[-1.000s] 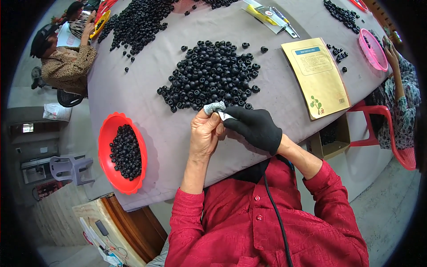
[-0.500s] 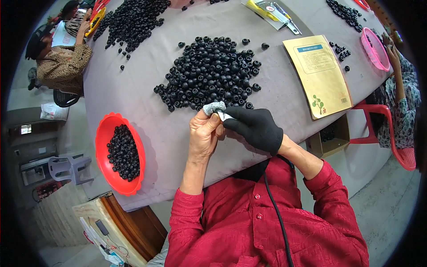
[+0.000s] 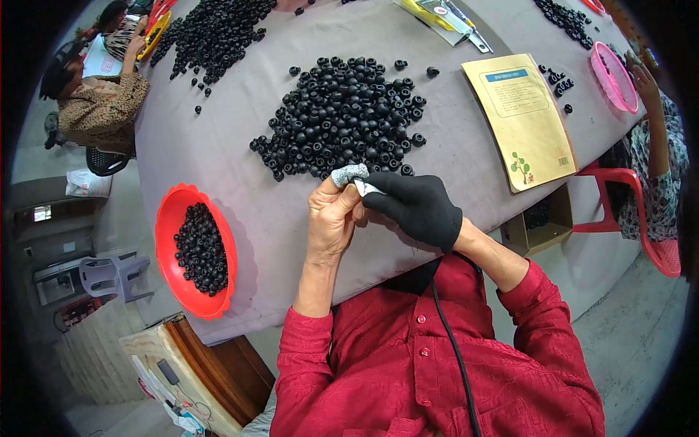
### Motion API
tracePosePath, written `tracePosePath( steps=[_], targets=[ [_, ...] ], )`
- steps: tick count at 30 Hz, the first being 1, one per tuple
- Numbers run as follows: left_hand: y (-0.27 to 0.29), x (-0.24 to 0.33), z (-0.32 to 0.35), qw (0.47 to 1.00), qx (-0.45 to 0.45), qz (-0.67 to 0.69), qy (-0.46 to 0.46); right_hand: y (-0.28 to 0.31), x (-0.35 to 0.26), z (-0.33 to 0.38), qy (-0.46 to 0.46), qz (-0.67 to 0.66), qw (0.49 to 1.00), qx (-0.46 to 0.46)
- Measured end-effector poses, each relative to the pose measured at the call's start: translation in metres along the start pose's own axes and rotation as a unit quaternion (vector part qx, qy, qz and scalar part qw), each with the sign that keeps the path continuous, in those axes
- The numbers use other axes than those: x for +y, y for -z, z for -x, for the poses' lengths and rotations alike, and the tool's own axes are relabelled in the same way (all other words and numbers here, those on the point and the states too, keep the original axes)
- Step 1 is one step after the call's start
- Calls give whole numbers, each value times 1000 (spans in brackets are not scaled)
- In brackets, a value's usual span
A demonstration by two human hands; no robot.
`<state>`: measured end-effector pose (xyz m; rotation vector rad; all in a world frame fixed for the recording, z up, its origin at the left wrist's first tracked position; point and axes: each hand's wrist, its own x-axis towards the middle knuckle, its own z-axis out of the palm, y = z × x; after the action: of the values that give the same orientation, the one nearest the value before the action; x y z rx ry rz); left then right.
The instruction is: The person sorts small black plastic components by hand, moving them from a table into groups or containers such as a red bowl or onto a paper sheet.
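My left hand [image 3: 329,218] is closed, thumb pressed against a bent index finger that wears a grey speckled finger cover [image 3: 349,174]. My right hand [image 3: 421,211], in a black glove, meets it at the fingertips, fingers pinched on a small white strip [image 3: 368,189]. Whether the left fingers also grip the strip or some small piece is hidden. Just beyond both hands lies a large heap of round black bead-like pieces [image 3: 342,116], many with a ringed opening. A red scalloped bowl [image 3: 162,244] to my left holds more of them.
A yellow booklet [image 3: 518,124] lies to the right, near packaged tools [image 3: 445,20]. Further heaps of black pieces [image 3: 207,36] are at the far left and far right. One person [image 3: 102,109] sits at the left, another [image 3: 652,146] at the right by a pink basket [image 3: 614,76].
Both hands stay together at nearly the same spot, with only a slight shift. The person at the right has raised a forearm slightly.
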<state>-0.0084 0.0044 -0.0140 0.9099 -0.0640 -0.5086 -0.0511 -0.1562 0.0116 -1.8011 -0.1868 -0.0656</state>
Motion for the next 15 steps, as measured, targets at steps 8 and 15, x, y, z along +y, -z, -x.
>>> tracePosePath(
  steps=[8, 15],
  targets=[
    [1, 0, 0, 1000, -13, -9, 3, 1, -5, 0, -14, 15, 1000, -6],
    [1, 0, -1, 1000, -13, 27, 5, 1, -10, 0, -35, -43, 998, 13]
  ],
)
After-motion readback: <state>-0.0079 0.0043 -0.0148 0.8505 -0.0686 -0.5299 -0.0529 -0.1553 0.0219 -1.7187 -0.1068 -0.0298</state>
